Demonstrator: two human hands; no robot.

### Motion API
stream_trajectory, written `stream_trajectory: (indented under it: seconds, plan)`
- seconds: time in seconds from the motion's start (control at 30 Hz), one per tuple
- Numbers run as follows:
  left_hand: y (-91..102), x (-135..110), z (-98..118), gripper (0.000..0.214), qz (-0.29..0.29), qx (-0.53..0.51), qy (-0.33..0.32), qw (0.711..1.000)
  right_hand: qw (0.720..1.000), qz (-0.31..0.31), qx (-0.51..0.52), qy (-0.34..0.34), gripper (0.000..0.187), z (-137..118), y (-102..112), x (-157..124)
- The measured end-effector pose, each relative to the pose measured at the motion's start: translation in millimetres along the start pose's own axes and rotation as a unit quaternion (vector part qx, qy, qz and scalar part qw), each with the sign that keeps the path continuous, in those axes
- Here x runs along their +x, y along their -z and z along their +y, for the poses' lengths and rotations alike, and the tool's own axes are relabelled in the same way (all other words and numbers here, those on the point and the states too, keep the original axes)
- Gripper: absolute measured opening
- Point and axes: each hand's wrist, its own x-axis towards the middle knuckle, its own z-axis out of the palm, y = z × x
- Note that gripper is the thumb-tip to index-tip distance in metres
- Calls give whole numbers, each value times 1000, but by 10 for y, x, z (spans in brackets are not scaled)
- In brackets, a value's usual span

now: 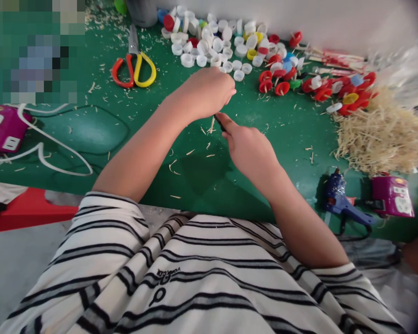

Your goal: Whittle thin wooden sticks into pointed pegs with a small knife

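Note:
My left hand (216, 90) is closed above the middle of the green table (195, 185), back of the hand up. Whatever sits in its fingers is hidden from this view. My right hand (252, 148) is wrapped round a thin dark tool (220, 124), index finger stretched along it. The tool's far end meets the underside of my left hand, and I cannot make out its tip. A pale wood sliver (212, 124) shows just below my left hand, beside the tool. Wood shavings (174, 168) lie scattered on the table beneath both hands.
Bottle caps (218, 45) pile up behind my hands, with red caps on sticks (282, 88) to their right. Scissors (134, 65) lie at left. Right are a shavings heap (386, 134), a glue gun (341, 199) and a magenta box (393, 197); a white cable (55, 162) loops left.

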Motion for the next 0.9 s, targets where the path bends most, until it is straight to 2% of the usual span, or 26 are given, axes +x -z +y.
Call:
stream_trajectory:
  seconds: [0.17,0.33,0.57,0.9]
  plan:
    - [21,-14,-26,50,-5,16,-3,1000,1000,-7,13,11,61,14,-24,-20]
    - [37,-50,-65,48,-5,-29,8,1000,1000,-4,29,5,61,11,-89,-99]
    - [9,-73,-17,44,10,-58,35,998,1000,-4,12,-19,61,1,-115,-251]
    - [27,-119,108,49,36,42,-7,998,1000,-1,-5,21,60,93,15,-45]
